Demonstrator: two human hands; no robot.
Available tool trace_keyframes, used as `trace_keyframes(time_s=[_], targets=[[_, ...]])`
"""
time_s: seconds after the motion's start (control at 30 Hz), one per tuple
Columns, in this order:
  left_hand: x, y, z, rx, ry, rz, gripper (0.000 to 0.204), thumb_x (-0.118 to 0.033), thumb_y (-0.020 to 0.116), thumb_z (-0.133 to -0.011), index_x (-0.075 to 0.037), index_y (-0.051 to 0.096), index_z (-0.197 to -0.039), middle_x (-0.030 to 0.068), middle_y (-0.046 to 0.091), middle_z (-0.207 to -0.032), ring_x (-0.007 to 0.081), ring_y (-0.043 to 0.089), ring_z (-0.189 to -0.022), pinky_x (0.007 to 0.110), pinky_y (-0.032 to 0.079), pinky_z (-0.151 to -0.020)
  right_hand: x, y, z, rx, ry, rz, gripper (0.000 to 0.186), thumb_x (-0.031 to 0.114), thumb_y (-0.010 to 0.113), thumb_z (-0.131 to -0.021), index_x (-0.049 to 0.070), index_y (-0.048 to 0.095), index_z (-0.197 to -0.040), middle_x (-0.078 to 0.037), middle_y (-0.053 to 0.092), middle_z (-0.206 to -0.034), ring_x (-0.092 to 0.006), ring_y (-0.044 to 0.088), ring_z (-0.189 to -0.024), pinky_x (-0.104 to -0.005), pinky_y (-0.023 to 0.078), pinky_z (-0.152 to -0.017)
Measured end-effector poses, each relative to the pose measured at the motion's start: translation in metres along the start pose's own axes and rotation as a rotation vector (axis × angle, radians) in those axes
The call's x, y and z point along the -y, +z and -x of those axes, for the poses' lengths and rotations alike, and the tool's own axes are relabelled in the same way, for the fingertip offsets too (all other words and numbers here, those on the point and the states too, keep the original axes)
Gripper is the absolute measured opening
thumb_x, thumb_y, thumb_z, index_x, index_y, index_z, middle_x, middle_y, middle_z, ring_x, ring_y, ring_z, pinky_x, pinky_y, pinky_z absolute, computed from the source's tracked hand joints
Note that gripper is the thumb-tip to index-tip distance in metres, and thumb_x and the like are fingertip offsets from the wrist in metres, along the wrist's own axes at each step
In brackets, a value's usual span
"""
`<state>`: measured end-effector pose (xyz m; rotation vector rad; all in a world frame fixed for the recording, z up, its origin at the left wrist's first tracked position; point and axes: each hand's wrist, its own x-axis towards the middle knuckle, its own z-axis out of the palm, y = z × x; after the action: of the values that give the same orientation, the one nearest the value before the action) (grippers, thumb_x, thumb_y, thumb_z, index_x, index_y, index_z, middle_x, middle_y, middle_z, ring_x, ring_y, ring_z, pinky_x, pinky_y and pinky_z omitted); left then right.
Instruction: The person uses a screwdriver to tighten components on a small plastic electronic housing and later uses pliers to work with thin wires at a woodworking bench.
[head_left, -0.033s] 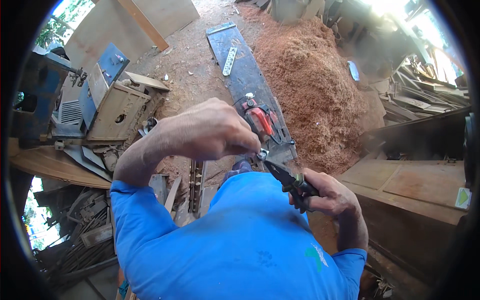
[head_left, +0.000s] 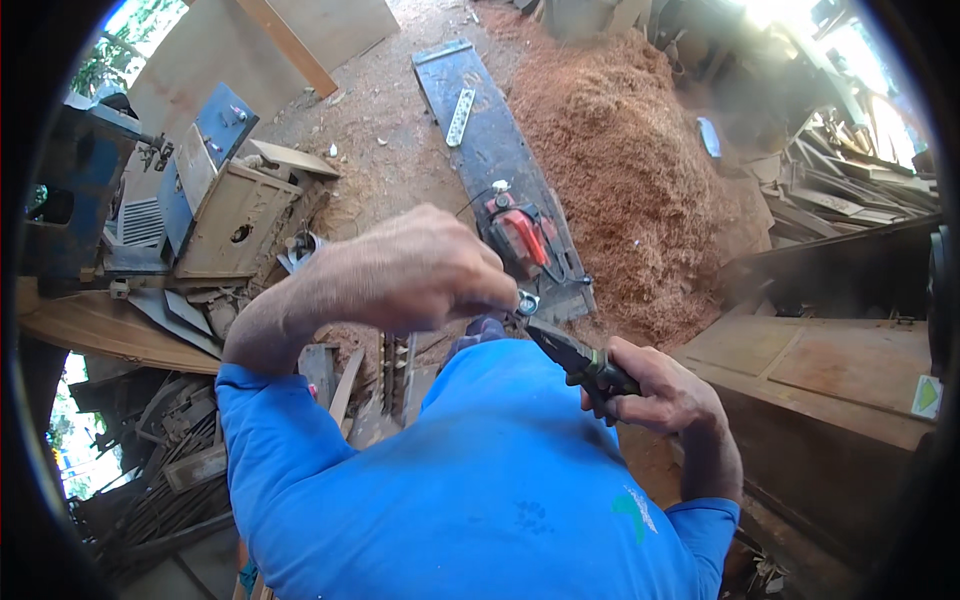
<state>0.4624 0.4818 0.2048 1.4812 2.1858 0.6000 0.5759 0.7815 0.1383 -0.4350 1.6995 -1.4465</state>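
Observation:
My right hand (head_left: 655,385) is closed around the dark handles of a pair of pliers (head_left: 565,350), whose tapered jaws point up and to the left. At the tip of the jaws is a small round metal piece (head_left: 527,303) with a shiny rim; its exact kind is too small to tell. My left hand (head_left: 425,270) is closed, with thumb and fingertips pinched at this piece from the left. Its fingertips are partly hidden behind the hand. Both hands meet in front of my blue shirt, above the near end of a dark bench.
On the narrow dark bench (head_left: 500,130) lie a red power tool (head_left: 522,240) with a black cord and a pale perforated strip (head_left: 461,117). A large heap of wood shavings (head_left: 620,160) rises to its right. Wooden panels (head_left: 840,365) stand right, scrap boards (head_left: 240,215) left.
My left hand has dipped slightly, and the small metal piece and pliers have shifted a little with it. Both hands keep their grip.

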Motion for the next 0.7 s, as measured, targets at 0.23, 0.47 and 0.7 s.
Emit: trace_keyframes(time_s=[0.23, 0.47, 0.7], targets=[[-0.016, 0.055, 0.019, 0.186, -0.033, 0.056, 0.007, -0.013, 0.059, -0.08, -0.007, 0.056, -0.081, 0.0095, 0.063, -0.073, 0.0304, 0.065, -0.08, 0.044, 0.048, -0.069, 0.013, 0.013, 0.037, 0.096, 0.27, 0.155, 0.053, 0.013, 0.061, -0.09, 0.007, 0.039, -0.138, -0.023, 0.065, -0.09, -0.0438, 0.064, -0.084, -0.0479, 0.05, -0.074], [-0.028, 0.084, 0.041, 0.238, 0.099, 0.075, 0.013, -0.014, 0.059, -0.078, -0.011, 0.055, -0.09, 0.0022, 0.058, -0.067, 0.0225, 0.062, -0.068, 0.036, 0.044, -0.066, 0.02, 0.027, 0.054, 0.152, 0.279, 0.264, 0.048, 0.008, 0.066, -0.087, 0.005, 0.049, -0.132, -0.021, 0.067, -0.097, -0.0409, 0.066, -0.085, -0.0457, 0.052, -0.074], [-0.003, 0.123, 0.068, -0.001, -0.027, 0.192, 0.017, -0.013, 0.062, -0.078, -0.012, 0.057, -0.094, 0.0024, 0.059, -0.067, 0.0235, 0.061, -0.064, 0.036, 0.043, -0.063, -0.002, -0.015, 0.106, -0.117, 0.722, 0.598, 0.027, 0.007, 0.064, -0.083, 0.006, 0.058, -0.11, -0.02, 0.066, -0.083, -0.0419, 0.065, -0.083, -0.0488, 0.05, -0.073]])
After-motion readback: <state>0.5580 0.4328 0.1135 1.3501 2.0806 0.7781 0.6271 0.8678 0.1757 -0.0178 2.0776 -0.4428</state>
